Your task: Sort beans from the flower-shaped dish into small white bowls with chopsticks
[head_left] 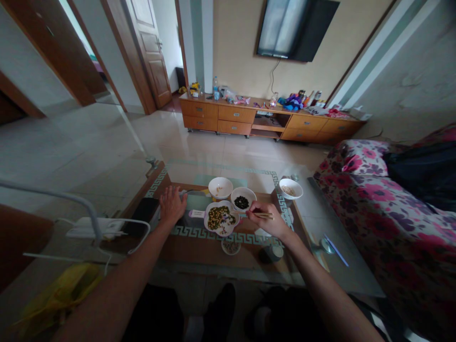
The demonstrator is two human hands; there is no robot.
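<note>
My left hand rests on the glass table's left side with its fingers spread, holding nothing. In my right hand is a pair of chopsticks, angled leftward; their tips are too small to make out. Just left of that hand lies a scalloped white plate with green, yellow, dark and pale beans or grains mixed on it. A white bowl with dark beans touches or nearly touches the plate's far side. Beside it, another white bowl contains a few pale pieces. Further right stands a third bowl with pale grains.
A label card is left of the plate. The glass table has pens at its right. White cables and a power strip are at left, a flowered sofa at right. A low cabinet stands beyond.
</note>
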